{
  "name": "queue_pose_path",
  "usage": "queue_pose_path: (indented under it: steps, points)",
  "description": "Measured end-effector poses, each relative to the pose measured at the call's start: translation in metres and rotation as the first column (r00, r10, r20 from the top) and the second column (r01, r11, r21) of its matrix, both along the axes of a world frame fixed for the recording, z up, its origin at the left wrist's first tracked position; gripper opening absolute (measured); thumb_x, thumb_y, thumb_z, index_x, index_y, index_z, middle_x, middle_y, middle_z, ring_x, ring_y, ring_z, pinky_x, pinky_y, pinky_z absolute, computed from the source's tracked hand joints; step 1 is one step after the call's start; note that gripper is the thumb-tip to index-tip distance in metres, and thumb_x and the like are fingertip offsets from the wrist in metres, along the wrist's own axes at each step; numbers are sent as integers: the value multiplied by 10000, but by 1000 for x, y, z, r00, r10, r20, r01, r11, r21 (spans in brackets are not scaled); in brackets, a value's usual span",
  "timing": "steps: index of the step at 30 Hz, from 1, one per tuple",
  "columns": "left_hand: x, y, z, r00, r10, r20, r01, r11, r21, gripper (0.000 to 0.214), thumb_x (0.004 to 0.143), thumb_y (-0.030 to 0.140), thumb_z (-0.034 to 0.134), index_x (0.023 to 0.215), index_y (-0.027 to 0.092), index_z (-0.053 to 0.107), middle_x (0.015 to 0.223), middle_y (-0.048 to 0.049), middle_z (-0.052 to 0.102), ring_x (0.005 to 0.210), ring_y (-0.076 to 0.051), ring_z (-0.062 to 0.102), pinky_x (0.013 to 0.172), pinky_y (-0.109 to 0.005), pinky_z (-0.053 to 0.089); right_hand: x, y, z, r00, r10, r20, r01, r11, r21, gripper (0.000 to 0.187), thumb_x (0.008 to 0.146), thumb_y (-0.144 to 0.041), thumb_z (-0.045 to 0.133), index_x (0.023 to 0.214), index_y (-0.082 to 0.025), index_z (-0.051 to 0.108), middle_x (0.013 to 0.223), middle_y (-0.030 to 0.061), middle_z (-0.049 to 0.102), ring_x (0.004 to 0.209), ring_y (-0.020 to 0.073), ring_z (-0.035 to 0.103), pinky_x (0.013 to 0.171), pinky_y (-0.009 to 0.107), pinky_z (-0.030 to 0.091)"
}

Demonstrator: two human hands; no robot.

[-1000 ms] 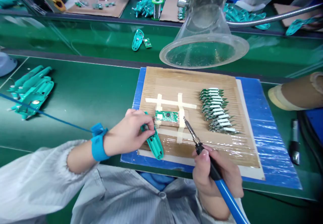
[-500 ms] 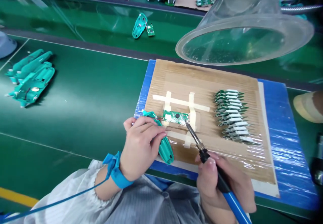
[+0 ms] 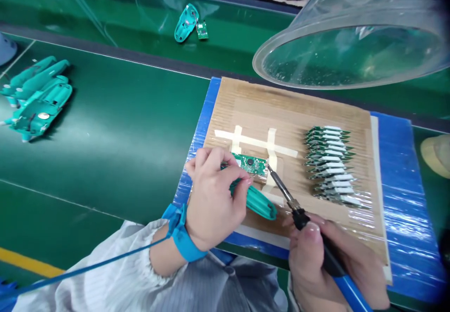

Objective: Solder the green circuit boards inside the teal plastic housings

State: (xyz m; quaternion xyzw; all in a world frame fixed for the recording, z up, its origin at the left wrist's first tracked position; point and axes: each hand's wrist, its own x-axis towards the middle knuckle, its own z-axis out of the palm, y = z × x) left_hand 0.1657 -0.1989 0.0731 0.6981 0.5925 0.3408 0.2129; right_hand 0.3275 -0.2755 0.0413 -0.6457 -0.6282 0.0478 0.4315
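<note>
The left hand (image 3: 218, 199) is pinched at the fingertips over a teal plastic shell (image 3: 262, 204); whether anything is gripped cannot be told. Beyond, a green circuit board (image 3: 258, 165) is laid lengthwise left to right, its left end hidden by this nearer hand. Beside its right end, a soldering iron (image 3: 298, 212) is gripped by the right hand (image 3: 333, 260).

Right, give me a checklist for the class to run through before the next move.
1. Soldering iron held in right hand: ok.
2. Circuit board lying on cardboard: ok.
3. Blue strap around left wrist: ok.
4. Iron tip touching the board: cannot tell; it's at the right end.
5. Left hand gripping teal casing: cannot tell; contact hidden.
6. Row of boards apart from the iron: ok.
</note>
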Motion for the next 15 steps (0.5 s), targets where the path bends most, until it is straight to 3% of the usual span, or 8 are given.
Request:
queue_pose_path:
  steps: [6, 11, 15]
  points:
    - [3, 5, -5, 997, 23, -76, -26, 999, -28, 130, 801, 177, 697, 677, 217, 709, 653, -2, 584, 779, -211, 517, 721, -386, 282, 18, -3, -2, 999, 35, 8, -34, 998, -53, 322, 836, -443, 728, 979, -168, 642, 810, 70, 685, 664, 211, 691, 561, 275, 581]
    - [4, 3, -7, 994, 42, -100, -46, 998, -32, 120, 796, 187, 700, 678, 213, 702, 654, 1, 594, 770, -211, 525, 727, -388, 290, 44, -7, -7, 964, 264, -4, -264, 960, -93, 199, 877, -208, 676, 1069, -176, 635, 852, 47, 711, 636, 153, 692, 613, 202, 583]
    - [3, 0, -10, 994, 58, -96, -59, 998, -5, 136, 781, 156, 696, 655, 209, 691, 640, 5, 588, 750, -199, 516, 724, -382, 294, 49, -7, -6, 950, 313, 16, -310, 945, -105, 210, 862, -174, 671, 1070, -187, 649, 905, 41, 720, 718, 157, 710, 674, 210, 582]
